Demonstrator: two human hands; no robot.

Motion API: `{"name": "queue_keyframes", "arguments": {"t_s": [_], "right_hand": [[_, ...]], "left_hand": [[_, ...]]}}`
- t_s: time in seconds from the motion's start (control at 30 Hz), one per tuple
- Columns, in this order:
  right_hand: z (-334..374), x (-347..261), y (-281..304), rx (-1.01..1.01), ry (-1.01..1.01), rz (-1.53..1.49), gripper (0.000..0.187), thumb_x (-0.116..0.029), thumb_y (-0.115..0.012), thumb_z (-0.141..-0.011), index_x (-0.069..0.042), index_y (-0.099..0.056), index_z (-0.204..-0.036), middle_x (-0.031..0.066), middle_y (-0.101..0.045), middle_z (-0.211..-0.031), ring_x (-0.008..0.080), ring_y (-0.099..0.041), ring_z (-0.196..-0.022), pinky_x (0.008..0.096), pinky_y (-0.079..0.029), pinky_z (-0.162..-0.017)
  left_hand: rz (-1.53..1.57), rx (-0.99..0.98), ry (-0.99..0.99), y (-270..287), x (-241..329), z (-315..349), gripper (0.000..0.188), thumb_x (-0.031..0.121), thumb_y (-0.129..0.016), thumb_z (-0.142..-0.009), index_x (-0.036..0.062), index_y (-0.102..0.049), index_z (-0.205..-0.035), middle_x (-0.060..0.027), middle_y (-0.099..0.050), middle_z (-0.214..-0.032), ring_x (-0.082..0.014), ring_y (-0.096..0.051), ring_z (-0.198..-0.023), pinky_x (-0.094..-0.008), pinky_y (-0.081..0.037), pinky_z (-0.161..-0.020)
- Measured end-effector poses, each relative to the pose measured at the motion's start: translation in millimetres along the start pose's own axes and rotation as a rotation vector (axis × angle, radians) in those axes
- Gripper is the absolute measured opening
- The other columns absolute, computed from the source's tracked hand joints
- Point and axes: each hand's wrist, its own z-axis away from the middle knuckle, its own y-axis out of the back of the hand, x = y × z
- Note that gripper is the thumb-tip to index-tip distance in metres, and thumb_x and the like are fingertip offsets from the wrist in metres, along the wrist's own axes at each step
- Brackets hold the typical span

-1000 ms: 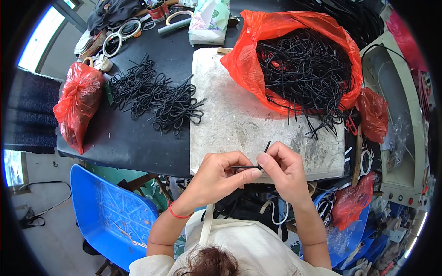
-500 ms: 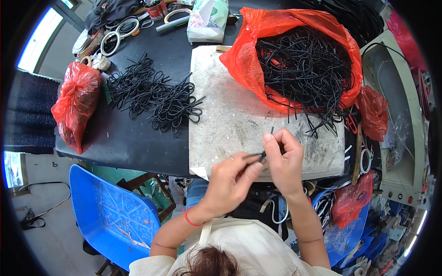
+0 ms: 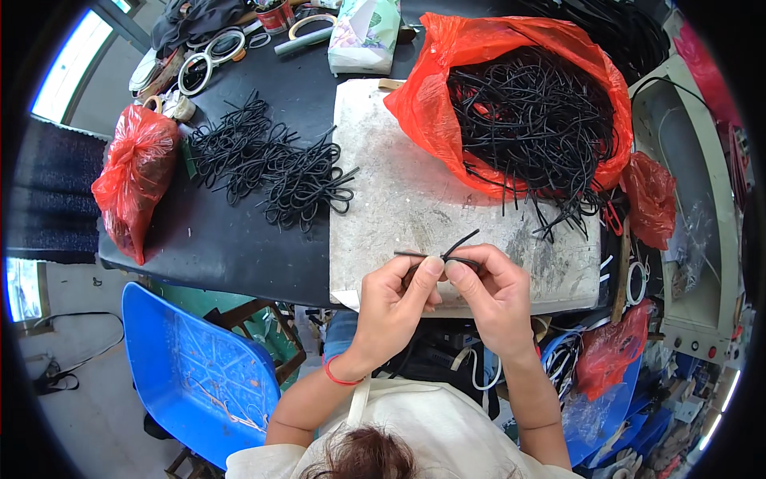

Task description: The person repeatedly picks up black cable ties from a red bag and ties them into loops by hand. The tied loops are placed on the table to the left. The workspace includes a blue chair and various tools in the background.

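A thin black cord (image 3: 463,239) is pinched between my two hands above the near edge of the pale board (image 3: 383,207). My left hand (image 3: 403,291) is closed on it, and a short end sticks out past the fingers. My right hand (image 3: 491,287) pinches it close by, thumb tips almost meeting; another end points up and right. Where the cord crosses between the thumbs is mostly hidden. Beyond my hands, an open red plastic bag (image 3: 427,104) holds a tangled heap of black cords (image 3: 531,120). Looped black cords (image 3: 271,168) lie in a pile to the left.
A tied red bag (image 3: 136,176) sits on the black table (image 3: 215,247) at the left. Tape rolls (image 3: 195,74) and a tissue pack (image 3: 363,40) stand at the back. A blue plastic chair (image 3: 191,367) is at lower left; a grey machine housing (image 3: 694,215) is at right.
My hands have come together and level, thumbs nearly touching. The right hand has lowered slightly, and the cord ends now stick out to the left and upper right.
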Motion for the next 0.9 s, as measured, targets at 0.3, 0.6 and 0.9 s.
{"name": "queue_keyframes", "arguments": {"t_s": [0.3,0.6,0.9], "right_hand": [[6,7,-1,-0.022,0.035,0.03,0.016,-0.007,-0.052,-0.089,0.003,-0.054,-0.102,0.0032,-0.059,-0.085,0.0058,-0.052,-0.077,0.02,-0.042,-0.067],[3,-4,18,-0.142,-0.158,-0.078,0.019,-0.013,-0.052,-0.091,0.003,-0.054,-0.102,-0.0004,-0.054,-0.079,0.0042,-0.046,-0.072,0.0191,-0.039,-0.064],[-12,12,8,0.189,0.264,0.276,0.014,-0.012,-0.06,-0.086,0.001,-0.06,-0.08,0.0025,-0.051,-0.07,0.0072,-0.044,-0.058,0.0221,-0.036,-0.053]], "left_hand": [[0.114,0.02,0.095,-7,7,-3,0.026,0.026,-0.056,-0.09,0.0007,-0.06,-0.085,0.0014,-0.054,-0.063,-0.0028,-0.049,-0.056,-0.0178,-0.041,-0.051],[-0.018,-0.061,0.049,-2,7,-7,0.026,0.023,-0.055,-0.09,-0.0007,-0.06,-0.084,0.001,-0.053,-0.06,-0.0032,-0.047,-0.055,-0.0187,-0.038,-0.05],[-0.113,-0.11,-0.009,-4,11,-11,0.02,0.017,-0.055,-0.089,-0.0012,-0.061,-0.094,0.0002,-0.055,-0.061,-0.0038,-0.049,-0.055,-0.0205,-0.039,-0.049]]}}
